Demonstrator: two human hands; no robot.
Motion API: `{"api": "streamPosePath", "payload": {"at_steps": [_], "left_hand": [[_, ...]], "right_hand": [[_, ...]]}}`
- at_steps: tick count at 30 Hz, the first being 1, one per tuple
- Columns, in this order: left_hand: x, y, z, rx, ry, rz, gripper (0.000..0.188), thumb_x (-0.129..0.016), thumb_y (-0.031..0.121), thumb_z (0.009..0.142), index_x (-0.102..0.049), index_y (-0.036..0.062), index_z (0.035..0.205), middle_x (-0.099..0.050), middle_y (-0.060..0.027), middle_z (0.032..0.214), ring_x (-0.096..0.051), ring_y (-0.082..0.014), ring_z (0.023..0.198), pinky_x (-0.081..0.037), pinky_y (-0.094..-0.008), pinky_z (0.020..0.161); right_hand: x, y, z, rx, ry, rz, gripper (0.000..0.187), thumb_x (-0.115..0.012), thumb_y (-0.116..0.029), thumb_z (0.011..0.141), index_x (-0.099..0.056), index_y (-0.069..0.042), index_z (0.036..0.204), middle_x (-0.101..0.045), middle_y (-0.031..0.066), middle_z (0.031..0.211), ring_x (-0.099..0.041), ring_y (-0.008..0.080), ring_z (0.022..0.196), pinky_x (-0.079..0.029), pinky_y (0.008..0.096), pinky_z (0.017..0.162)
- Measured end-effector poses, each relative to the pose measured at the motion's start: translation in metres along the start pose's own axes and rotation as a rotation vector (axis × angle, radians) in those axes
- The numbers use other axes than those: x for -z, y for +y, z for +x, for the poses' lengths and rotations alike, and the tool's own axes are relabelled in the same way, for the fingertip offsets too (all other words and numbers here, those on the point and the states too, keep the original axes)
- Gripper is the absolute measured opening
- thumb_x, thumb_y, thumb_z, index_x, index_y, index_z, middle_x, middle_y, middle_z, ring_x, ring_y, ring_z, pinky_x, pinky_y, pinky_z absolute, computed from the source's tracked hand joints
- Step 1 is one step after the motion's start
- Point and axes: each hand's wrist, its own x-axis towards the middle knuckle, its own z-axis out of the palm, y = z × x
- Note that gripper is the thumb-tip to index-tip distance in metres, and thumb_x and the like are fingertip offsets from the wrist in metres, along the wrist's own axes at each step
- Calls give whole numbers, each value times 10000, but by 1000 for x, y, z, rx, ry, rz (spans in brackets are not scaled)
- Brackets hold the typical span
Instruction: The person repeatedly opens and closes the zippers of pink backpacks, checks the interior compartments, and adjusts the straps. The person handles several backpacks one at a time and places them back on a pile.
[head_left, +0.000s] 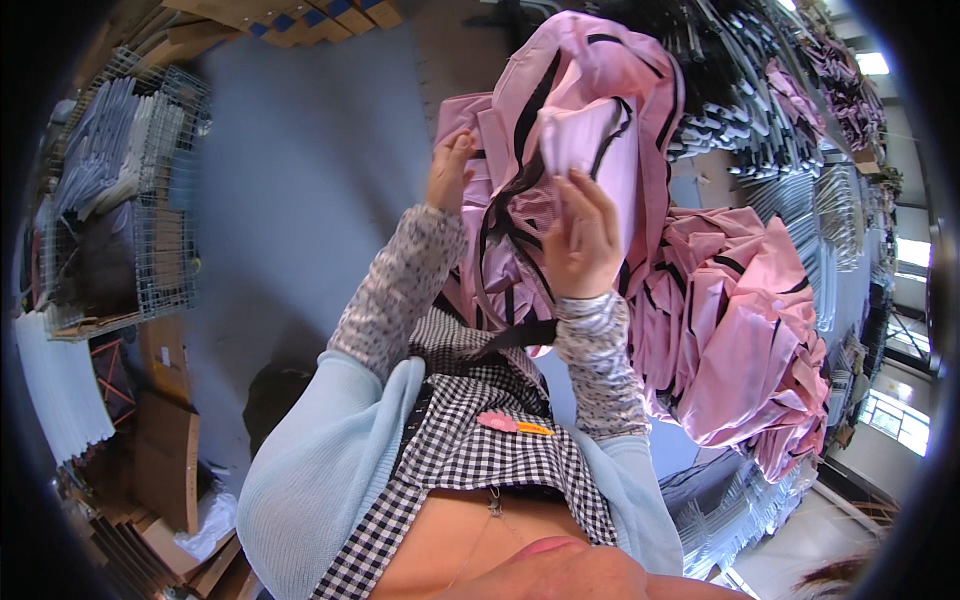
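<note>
Right behind the left hand [452, 170] and right hand [584, 240] start pale, dark-speckled sleeves [395, 285]; farther back comes light blue knitwear [320, 450]. Between, also behind the hands, shows a black-and-white checked apron [475, 455] (a pink flower [497, 421] and orange tag [535, 428] brighten it), then a pendant necklace [495, 502].

I have a fabric piece [625, 185] straight ahead of the person, the left hand [450, 168] at its left side, the right hand [585, 240] over its middle. A fabric heap [735, 320] lies just right of it. Well apart on the left, I see a wire cage [165, 275] with panels [110, 150] in it, cardboard sheets [165, 455] nearer the person; tube bundles [725, 95] lie ahead, to the right.
</note>
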Motion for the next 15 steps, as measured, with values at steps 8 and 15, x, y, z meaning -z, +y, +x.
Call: {"api": "streamPosePath", "payload": {"at_steps": [8,15], "left_hand": [[-34,-68,-17,-317,-855,-73,602,-552,495,960,-552,7,1312,-666,-121,1185,-656,-181,1045,-505,-312,952],[-9,74,-68,-176,-444,-400,213,-579,49,918,-653,-48,1092,-711,-125,1015,-695,-195,877,-553,-293,826]], "right_hand": [[82,13,17,6,114,-142,542,-515,68,777,-603,13,1308,-619,195,1262,-610,327,1164,-488,372,993],[42,-6,-20,147,-152,-402,705,-609,7,745,-534,-170,1423,-584,80,1341,-666,245,1033,-606,358,751]]}}
